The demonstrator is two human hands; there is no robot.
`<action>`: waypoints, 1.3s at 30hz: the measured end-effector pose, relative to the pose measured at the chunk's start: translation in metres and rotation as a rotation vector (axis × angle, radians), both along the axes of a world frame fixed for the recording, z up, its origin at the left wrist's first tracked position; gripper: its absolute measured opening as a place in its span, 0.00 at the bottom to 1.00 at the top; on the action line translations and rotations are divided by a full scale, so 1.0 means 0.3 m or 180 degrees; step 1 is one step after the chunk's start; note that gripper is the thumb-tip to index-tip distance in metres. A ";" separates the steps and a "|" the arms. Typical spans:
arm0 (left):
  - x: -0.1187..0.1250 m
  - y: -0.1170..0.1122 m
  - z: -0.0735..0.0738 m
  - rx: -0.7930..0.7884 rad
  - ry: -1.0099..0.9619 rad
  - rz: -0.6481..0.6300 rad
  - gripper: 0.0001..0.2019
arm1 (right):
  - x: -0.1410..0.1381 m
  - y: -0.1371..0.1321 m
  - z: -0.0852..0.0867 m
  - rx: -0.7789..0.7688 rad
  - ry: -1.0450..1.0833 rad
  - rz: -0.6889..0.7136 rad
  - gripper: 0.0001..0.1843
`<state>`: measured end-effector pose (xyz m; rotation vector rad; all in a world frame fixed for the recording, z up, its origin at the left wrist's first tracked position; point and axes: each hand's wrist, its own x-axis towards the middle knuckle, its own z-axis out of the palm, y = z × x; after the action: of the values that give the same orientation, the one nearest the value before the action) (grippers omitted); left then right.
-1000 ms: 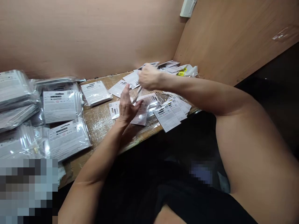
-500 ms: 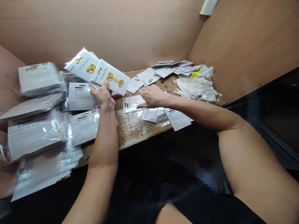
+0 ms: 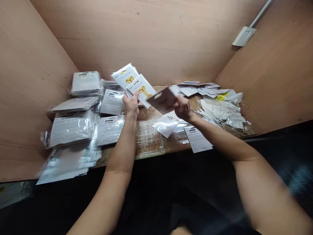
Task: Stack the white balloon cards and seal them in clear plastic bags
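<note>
The left grip (image 3: 131, 105) is clenching foil balloon packets (image 3: 137, 82) and the right grip (image 3: 183, 109) is pinching another packet (image 3: 162, 100) above the surface (image 3: 149, 135) (all slick, so a slackened hold could let them slip).

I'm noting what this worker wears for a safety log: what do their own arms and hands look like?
Both arms are bare. The ungloved left hand and ungloved right hand show no sleeves, and no watch or bracelet is visible on either forearm. The only clothing in view is dark clothing below the arms.
</note>
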<state>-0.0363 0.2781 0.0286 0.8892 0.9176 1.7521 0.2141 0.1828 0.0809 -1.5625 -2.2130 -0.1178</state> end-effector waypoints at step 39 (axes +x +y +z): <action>0.451 -0.555 -0.059 -0.1992 0.0681 -0.4770 0.25 | 0.741 -0.592 -0.202 -0.1254 0.0220 -0.3260 0.41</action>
<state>0.0988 0.1115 0.0110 0.9127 0.5392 0.0761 0.4363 0.0053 0.0205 -2.7168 -1.2152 0.0830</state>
